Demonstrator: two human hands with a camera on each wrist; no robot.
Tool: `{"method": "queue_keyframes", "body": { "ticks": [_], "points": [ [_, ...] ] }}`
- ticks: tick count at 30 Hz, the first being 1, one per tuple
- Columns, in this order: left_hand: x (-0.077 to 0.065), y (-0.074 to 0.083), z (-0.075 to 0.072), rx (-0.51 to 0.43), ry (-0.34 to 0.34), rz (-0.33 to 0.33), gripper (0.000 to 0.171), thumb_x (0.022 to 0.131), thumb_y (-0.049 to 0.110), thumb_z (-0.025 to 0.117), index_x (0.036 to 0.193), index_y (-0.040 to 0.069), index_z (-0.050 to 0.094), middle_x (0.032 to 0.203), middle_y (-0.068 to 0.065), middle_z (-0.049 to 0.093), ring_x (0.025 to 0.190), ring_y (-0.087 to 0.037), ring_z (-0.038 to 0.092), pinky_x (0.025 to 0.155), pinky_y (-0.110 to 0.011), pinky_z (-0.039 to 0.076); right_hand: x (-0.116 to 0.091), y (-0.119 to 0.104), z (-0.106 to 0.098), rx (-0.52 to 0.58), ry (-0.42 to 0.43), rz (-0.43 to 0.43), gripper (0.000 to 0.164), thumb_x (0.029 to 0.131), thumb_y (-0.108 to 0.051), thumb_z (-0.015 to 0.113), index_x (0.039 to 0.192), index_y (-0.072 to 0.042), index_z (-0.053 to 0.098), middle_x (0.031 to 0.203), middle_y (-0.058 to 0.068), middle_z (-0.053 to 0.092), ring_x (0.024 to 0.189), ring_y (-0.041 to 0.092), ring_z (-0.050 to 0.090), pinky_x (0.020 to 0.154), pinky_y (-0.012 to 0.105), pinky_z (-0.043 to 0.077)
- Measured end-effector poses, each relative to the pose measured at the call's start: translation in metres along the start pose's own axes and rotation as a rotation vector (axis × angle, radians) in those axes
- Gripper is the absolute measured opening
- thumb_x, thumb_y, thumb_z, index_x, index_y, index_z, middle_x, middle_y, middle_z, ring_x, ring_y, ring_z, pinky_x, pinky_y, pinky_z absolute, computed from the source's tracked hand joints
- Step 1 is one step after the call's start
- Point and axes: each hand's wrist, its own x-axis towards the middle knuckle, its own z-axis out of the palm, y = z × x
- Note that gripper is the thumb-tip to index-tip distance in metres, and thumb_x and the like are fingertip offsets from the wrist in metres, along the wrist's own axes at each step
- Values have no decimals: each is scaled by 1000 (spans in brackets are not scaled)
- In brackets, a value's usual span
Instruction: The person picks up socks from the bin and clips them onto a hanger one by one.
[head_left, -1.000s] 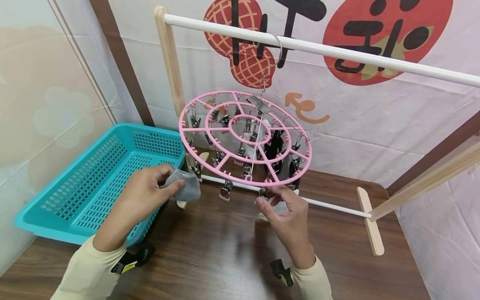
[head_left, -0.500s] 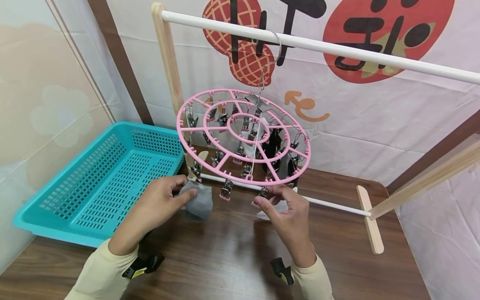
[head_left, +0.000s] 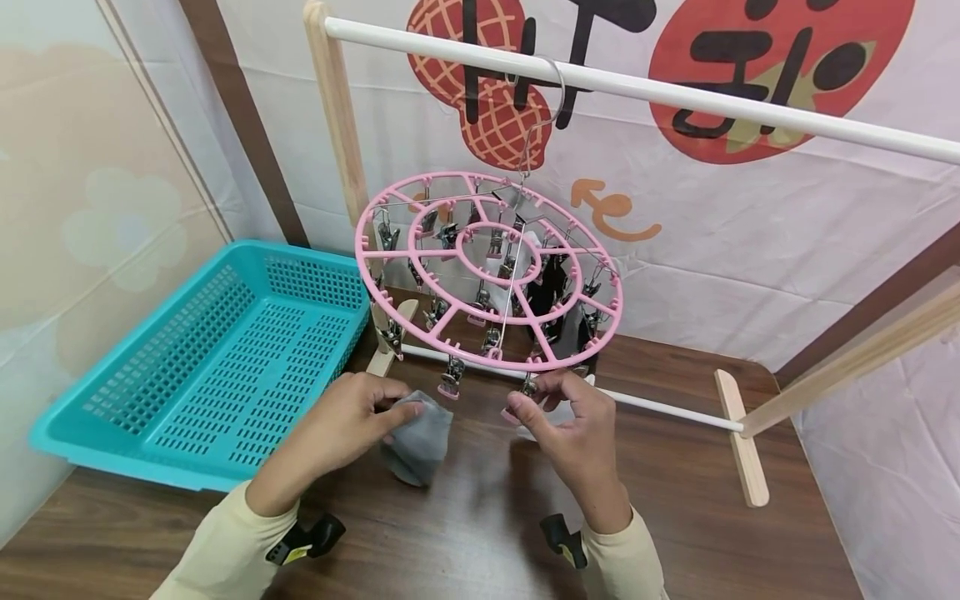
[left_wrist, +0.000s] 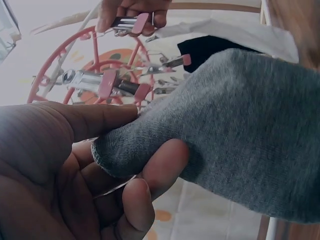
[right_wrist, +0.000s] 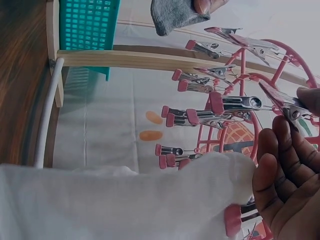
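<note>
My left hand (head_left: 348, 425) pinches the edge of a grey sock (head_left: 423, 437) between thumb and fingers; the sock hangs below the front left of the hanger. Its ribbed knit fills much of the left wrist view. My right hand (head_left: 577, 433) holds a metal clip with pink tips (right_wrist: 280, 100) at the front rim of the round pink clip hanger (head_left: 442, 327). In the right wrist view, thumb and fingertips sit on the two sides of that clip. A white sock (right_wrist: 115, 200) hangs beside this hand.
The hanger hooks over the white bar (head_left: 675, 98) of a wooden-legged rack. Several clips dangle from it, and black fabric (head_left: 546, 287) hangs at its right. A teal basket (head_left: 161, 479) stands at the left on the wooden table (head_left: 465, 542).
My left hand has moved right, away from the basket and towards the right hand, bringing the grey sock, which now hangs lower. The right hand has stayed at the clip.
</note>
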Motion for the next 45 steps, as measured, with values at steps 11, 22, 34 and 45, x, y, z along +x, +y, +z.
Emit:
{"method": "queue_keyframes", "body": {
  "ticks": [11, 22, 34, 45],
  "points": [
    [5, 1, 18, -121, -48, 50, 8, 91, 21, 67, 93, 16, 73, 69, 6, 66, 54, -12, 64, 48, -27, 45, -3, -2, 4, 10, -21, 44, 22, 74, -7, 82, 84, -5, 63, 77, 0, 62, 64, 13, 55, 58, 23, 44],
    [13, 9, 30, -171, -61, 128, 7, 92, 19, 66, 89, 14, 69, 66, 7, 62, 54, -10, 63, 52, -26, 45, -3, -2, 7, 39, -18, 47, 21, 75, -5, 80, 87, -5, 63, 79, 0, 62, 65, 13, 55, 58, 25, 44],
    [19, 18, 35, -281, -97, 130, 6, 93, 20, 65, 91, 16, 69, 67, 5, 59, 59, -11, 65, 54, -28, 49, -2, 0, 10, 147, 5, 106, 15, 79, 3, 76, 86, -3, 63, 74, 4, 67, 63, 14, 57, 60, 23, 46],
    [21, 25, 42, -430, -131, 105, 13, 91, 18, 67, 93, 6, 70, 73, -1, 62, 61, -20, 66, 59, -33, 52, -2, 2, 10, 211, 6, 135, 11, 81, 6, 72, 84, 1, 62, 73, 6, 64, 65, 13, 60, 60, 25, 48]
  ]
}}
